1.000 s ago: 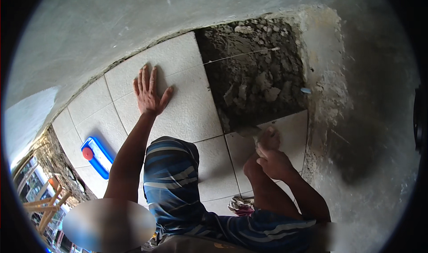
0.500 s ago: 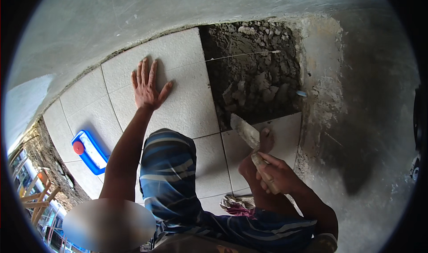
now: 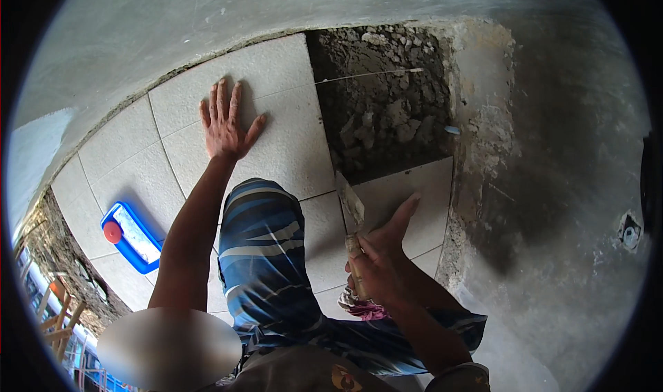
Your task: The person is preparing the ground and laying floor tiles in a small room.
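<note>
My left hand (image 3: 226,126) lies flat on a pale textured floor tile (image 3: 276,157), its fingers spread. Wrapped round the wooden handle of a trowel (image 3: 352,209) is my right hand (image 3: 371,268). The trowel's blade points away from me, beside the left edge of the near right tile (image 3: 414,216). My bare foot (image 3: 400,219) rests on that same tile. Beyond the blade lies a square patch of dark, lumpy mortar (image 3: 387,116) without a tile over it. A thin string (image 3: 366,75) stretches across the patch.
To the left, a blue tray (image 3: 141,245) with a round red piece (image 3: 112,232) sits on the tiles. A crumpled cloth (image 3: 362,306) lies by my leg. Grey plastered walls (image 3: 207,19) border the floor at the far side and right. Wooden pieces (image 3: 59,323) are at the lower left.
My right hand has brought the trowel leftward and turned its blade more upright. The whole view has shifted slightly. My left hand stays flat on the tile.
</note>
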A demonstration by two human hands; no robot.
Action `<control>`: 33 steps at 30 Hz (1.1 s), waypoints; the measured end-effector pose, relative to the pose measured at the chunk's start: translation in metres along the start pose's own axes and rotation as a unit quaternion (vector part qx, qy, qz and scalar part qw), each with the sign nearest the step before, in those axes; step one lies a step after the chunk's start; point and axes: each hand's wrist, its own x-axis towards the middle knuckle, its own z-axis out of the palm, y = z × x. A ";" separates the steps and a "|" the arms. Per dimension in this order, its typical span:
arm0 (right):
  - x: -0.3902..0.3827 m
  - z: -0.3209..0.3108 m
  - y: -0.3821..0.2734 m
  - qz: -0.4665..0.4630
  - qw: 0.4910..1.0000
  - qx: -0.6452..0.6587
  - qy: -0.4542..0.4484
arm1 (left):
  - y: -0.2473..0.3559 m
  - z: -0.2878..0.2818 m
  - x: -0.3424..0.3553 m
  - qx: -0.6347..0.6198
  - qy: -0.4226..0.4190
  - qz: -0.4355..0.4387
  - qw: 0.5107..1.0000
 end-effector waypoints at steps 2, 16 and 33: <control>0.000 0.003 0.007 -0.004 1.000 0.023 0.010 | -0.004 0.003 -0.002 -0.003 0.005 -0.003 1.000; 0.010 0.004 0.022 -0.023 1.000 0.021 0.000 | -0.002 0.003 0.001 0.009 -0.004 0.000 1.000; 0.006 0.010 0.023 -0.027 0.999 0.032 0.032 | -0.003 0.005 0.001 0.015 -0.010 -0.002 1.000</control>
